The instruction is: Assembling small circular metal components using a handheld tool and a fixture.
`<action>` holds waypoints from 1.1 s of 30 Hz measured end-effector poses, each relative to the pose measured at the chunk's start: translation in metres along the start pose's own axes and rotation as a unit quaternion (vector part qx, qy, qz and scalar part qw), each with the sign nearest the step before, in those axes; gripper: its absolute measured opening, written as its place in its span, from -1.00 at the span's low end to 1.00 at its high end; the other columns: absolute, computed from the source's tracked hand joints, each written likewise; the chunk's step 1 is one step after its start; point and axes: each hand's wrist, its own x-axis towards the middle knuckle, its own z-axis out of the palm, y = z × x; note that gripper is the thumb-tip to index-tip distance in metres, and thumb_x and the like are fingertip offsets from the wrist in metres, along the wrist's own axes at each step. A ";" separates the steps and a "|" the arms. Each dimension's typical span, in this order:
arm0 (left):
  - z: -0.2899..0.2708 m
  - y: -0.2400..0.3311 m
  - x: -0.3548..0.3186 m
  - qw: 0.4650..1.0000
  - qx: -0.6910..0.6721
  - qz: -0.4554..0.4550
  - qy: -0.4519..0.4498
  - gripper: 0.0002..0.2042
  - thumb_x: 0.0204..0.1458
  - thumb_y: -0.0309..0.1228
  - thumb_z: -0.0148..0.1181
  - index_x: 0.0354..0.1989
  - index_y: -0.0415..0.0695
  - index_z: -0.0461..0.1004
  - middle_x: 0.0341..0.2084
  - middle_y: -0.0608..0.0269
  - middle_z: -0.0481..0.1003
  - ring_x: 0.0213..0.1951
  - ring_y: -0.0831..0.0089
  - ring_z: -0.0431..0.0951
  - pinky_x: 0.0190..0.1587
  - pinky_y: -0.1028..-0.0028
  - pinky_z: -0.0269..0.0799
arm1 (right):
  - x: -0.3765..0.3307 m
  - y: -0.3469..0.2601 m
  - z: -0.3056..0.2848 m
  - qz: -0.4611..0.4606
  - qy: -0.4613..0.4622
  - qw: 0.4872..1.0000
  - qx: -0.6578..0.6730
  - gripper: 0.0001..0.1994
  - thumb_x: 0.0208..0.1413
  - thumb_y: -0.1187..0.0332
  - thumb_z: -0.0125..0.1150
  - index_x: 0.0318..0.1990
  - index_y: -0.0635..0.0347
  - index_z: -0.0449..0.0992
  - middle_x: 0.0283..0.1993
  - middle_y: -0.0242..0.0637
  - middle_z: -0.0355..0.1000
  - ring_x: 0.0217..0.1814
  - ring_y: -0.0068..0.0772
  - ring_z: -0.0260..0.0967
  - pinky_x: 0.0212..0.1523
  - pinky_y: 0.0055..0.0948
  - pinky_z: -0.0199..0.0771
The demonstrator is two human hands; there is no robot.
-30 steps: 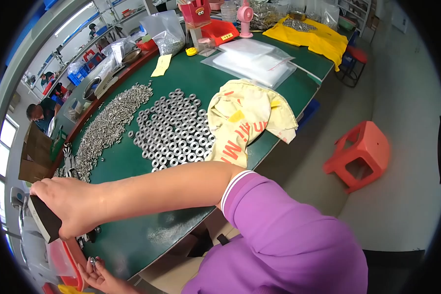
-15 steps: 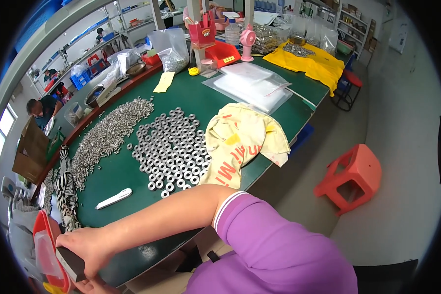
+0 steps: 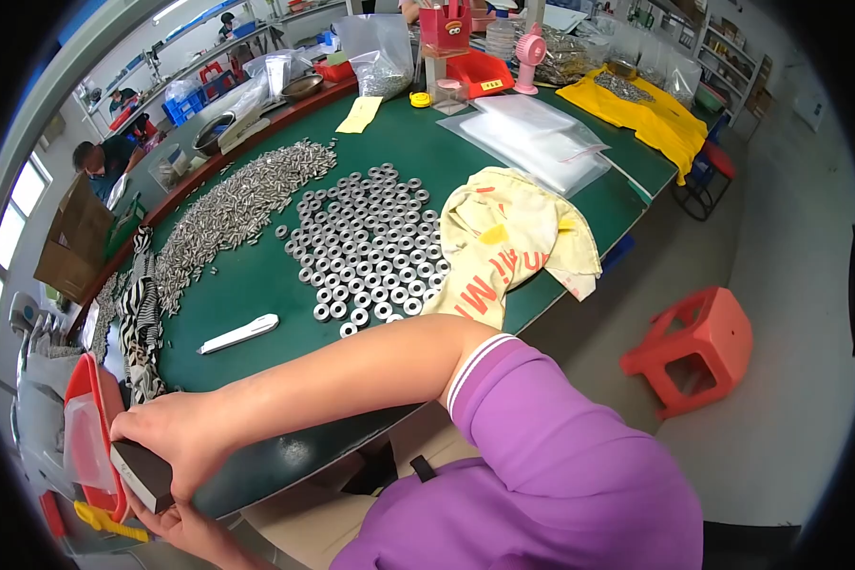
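Note:
A dark grey rectangular block (image 3: pixel 142 478) with a paler side face is held at the lower left, over the table's near left corner. From above, my right hand (image 3: pixel 173 432) grips it, the bare forearm reaching across from the right. My left hand (image 3: pixel 176 524) is below the block, with its fingers closed against the underside; part of them is hidden. Right beside the block stands a red plastic bin (image 3: pixel 90 380) with a clear plastic liner. A black-and-white striped cloth (image 3: pixel 141 328) lies just beyond my right hand.
On the green table (image 3: pixel 256 370) lie many metal rings (image 3: pixel 370 247), a heap of small metal pins (image 3: pixel 228 204), a white cutter-like tool (image 3: pixel 239 333), a cream cloth (image 3: pixel 513 237) and plastic bags (image 3: pixel 532 138). A red stool (image 3: pixel 693 351) stands on the floor. Another person (image 3: pixel 109 166) works far left.
The view has shifted, so the tabletop things sit farther right and higher. Both hands still hold the block, and more of my left hand and forearm shows below it.

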 end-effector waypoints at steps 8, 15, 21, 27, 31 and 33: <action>0.008 0.008 -0.002 0.994 -0.102 -0.033 -0.015 -0.46 0.05 -0.66 -0.14 0.27 -0.18 0.00 -0.20 0.15 0.39 -0.13 0.46 0.39 0.01 0.50 0.25 | 0.000 0.006 -0.004 0.009 -0.011 1.000 0.003 -0.18 -0.46 0.28 0.44 0.08 0.31 0.17 -0.03 -0.02 0.30 0.06 -0.08 0.28 0.04 -0.31 0.30; 0.014 0.012 -0.005 0.992 -0.116 -0.038 -0.019 -0.46 0.04 -0.70 -0.20 0.26 -0.21 -0.01 0.04 0.01 0.30 0.06 0.31 0.34 0.13 0.40 0.20 | -0.002 0.008 -0.002 0.006 -0.019 1.000 -0.017 -0.18 -0.42 0.29 0.41 0.10 0.31 0.15 0.01 -0.02 0.28 0.10 -0.09 0.25 0.08 -0.31 0.28; 0.012 0.012 -0.007 0.989 -0.136 -0.053 -0.031 -0.47 0.04 -0.71 -0.19 0.25 -0.21 -0.02 0.14 -0.02 0.20 0.14 0.26 0.26 0.17 0.36 0.17 | -0.001 0.007 -0.002 0.019 -0.025 1.000 0.005 -0.19 -0.41 0.32 0.37 0.12 0.29 0.13 0.02 -0.03 0.27 0.10 -0.09 0.23 0.09 -0.32 0.27; 0.015 0.013 -0.006 0.984 -0.164 -0.065 -0.032 -0.42 0.00 -0.74 -0.08 0.24 -0.19 -0.02 0.05 -0.05 0.29 0.11 0.29 0.32 0.16 0.40 0.21 | -0.003 0.011 -0.002 0.027 -0.003 1.000 0.009 -0.22 -0.38 0.33 0.36 0.11 0.30 0.14 0.04 -0.02 0.25 0.11 -0.09 0.23 0.07 -0.32 0.27; 0.015 0.008 -0.003 0.979 -0.188 -0.059 -0.048 -0.42 0.01 -0.74 -0.07 0.24 -0.20 -0.03 0.00 -0.01 0.33 0.07 0.30 0.35 0.14 0.41 0.23 | -0.002 0.013 -0.004 0.017 0.009 1.000 -0.002 -0.23 -0.37 0.33 0.35 0.11 0.30 0.14 0.04 -0.02 0.25 0.12 -0.08 0.22 0.08 -0.32 0.27; 0.018 0.011 -0.003 0.983 -0.165 -0.057 -0.051 -0.45 0.04 -0.72 -0.11 0.25 -0.20 -0.03 -0.03 0.03 0.36 0.00 0.35 0.39 0.09 0.43 0.28 | -0.002 0.017 -0.005 0.025 0.007 1.000 0.001 -0.22 -0.37 0.31 0.36 0.11 0.29 0.14 0.04 -0.02 0.26 0.13 -0.08 0.21 0.09 -0.31 0.26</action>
